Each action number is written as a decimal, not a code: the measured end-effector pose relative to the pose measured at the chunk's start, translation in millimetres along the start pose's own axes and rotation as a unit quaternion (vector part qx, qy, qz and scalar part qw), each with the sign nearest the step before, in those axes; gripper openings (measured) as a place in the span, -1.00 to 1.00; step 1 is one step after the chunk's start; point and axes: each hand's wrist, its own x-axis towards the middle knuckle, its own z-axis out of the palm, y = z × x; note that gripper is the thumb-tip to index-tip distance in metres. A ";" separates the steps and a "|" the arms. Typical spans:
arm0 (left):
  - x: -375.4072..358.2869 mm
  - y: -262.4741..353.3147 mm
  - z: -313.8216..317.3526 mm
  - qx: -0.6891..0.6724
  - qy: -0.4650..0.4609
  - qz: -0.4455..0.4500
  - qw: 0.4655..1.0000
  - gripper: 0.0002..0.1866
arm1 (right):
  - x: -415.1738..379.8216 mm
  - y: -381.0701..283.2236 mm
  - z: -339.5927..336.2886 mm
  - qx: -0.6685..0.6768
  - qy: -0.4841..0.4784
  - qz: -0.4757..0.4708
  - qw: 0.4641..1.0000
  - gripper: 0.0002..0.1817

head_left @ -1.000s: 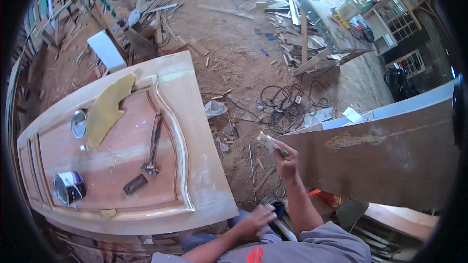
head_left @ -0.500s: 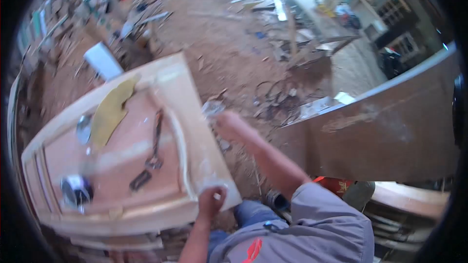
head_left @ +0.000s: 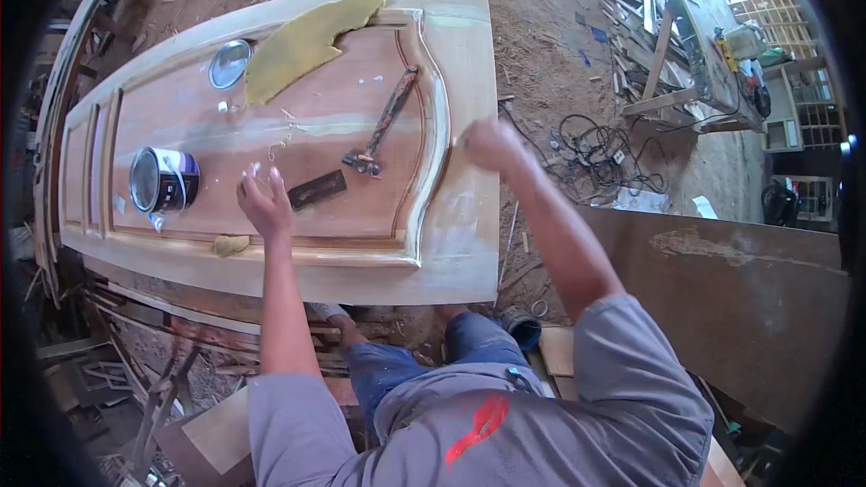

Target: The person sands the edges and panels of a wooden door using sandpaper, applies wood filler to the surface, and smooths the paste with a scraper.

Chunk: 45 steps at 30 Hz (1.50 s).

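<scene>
A panelled wooden door [head_left: 460, 234] lies flat in front of me. Over its lower panel is my left hand [head_left: 266, 205], fingers spread and nothing gripped, close to a dark rectangular block [head_left: 317, 189]. My right hand [head_left: 487, 143], smeared by motion, is curled closed above the door's right border; whatever its fingers hold is hidden. Between the hands lies a hammer [head_left: 388, 122] with a worn handle. A torn yellow sheet of sandpaper [head_left: 302, 47] rests at the far side beside a round metal lid [head_left: 230, 64]. To the left stands a tin can [head_left: 164, 179] with a wire handle.
A small yellow scrap [head_left: 231, 245] sits on the door's near edge. Tangled cables [head_left: 595, 149] and wood offcuts litter the ground to the right. A large brown board [head_left: 713, 298] is close to my right elbow. A dark bucket [head_left: 520, 328] stands by my leg.
My view has swung, so the door appears further up and more level. My left hand has gone from the near right corner to the panel and opened. My right hand is now over the right border.
</scene>
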 end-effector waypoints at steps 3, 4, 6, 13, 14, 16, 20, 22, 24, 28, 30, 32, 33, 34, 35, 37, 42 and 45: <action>24.6 -21.8 25.2 0.036 0.000 0.011 0.999 -0.40 | -98.1 -47.0 31.5 0.070 -0.023 0.036 0.997 -0.65; 32.0 -29.5 30.6 0.044 -0.006 0.010 0.999 -0.37 | -123.0 -58.8 28.6 0.067 -0.024 0.010 0.997 -0.61; 39.4 -41.2 34.1 0.053 -0.017 0.007 0.998 -0.33 | -145.6 -65.9 36.0 0.085 -0.017 -0.003 0.996 -0.62; 42.5 -73.9 49.8 0.068 -0.032 0.028 0.997 -0.22 | -30.1 9.7 -23.9 0.079 0.069 0.043 0.993 -0.60; 45.4 -72.5 55.5 0.064 -0.020 0.045 0.997 -0.21 | -11.3 20.6 -25.8 0.103 0.113 0.032 0.988 -0.61; 51.5 -69.5 58.4 0.051 -0.031 0.052 0.997 -0.21 | -16.4 9.3 -17.2 0.091 0.081 0.044 0.992 -0.61; 51.8 -69.6 57.0 0.061 -0.050 0.058 0.995 -0.22 | -93.9 -58.7 26.6 0.066 -0.027 0.035 0.997 -0.59; 50.5 -70.4 57.0 0.059 -0.054 0.057 0.995 -0.22 | -139.6 -91.7 34.5 0.069 -0.072 0.022 0.995 -0.51; 50.9 -71.8 58.4 0.054 -0.051 0.060 0.995 -0.22 | -171.4 -97.2 51.0 0.104 -0.077 -0.020 0.991 -0.52; 54.8 -72.2 63.3 0.057 -0.056 0.049 0.996 -0.23 | -154.2 -75.7 22.0 0.132 -0.185 0.083 0.970 -0.53; 47.9 -75.1 59.9 0.061 -0.065 0.043 0.995 -0.24 | -115.8 -47.1 14.7 0.126 -0.003 0.065 0.990 -0.60; 51.4 -74.0 61.5 0.057 -0.063 0.054 0.995 -0.25 | -74.0 -36.0 1.6 0.099 0.125 0.039 0.986 -0.63; 52.0 -72.1 60.6 0.064 -0.064 0.055 0.994 -0.25 | -73.9 -39.7 14.4 0.077 0.112 0.031 0.990 -0.64; 52.5 -70.4 60.3 0.071 -0.064 0.055 0.994 -0.25 | -75.4 -47.0 33.6 0.055 0.100 0.023 0.993 -0.66; 52.9 -69.6 60.5 0.077 -0.063 0.053 0.994 -0.26 | -80.1 -56.6 49.6 0.030 0.087 0.012 0.996 -0.68; 52.0 -73.5 63.5 0.079 -0.063 0.052 0.994 -0.26 | -130.8 -97.0 67.0 0.096 0.114 -0.039 0.988 -0.68; 50.9 -76.4 64.5 0.082 -0.062 0.050 0.993 -0.26 | -176.5 -75.4 40.9 0.294 -0.085 0.019 0.952 -0.52; 50.6 -74.7 63.8 0.086 -0.074 0.046 0.993 -0.26 | -130.6 5.2 25.9 0.391 0.095 0.065 0.913 -0.45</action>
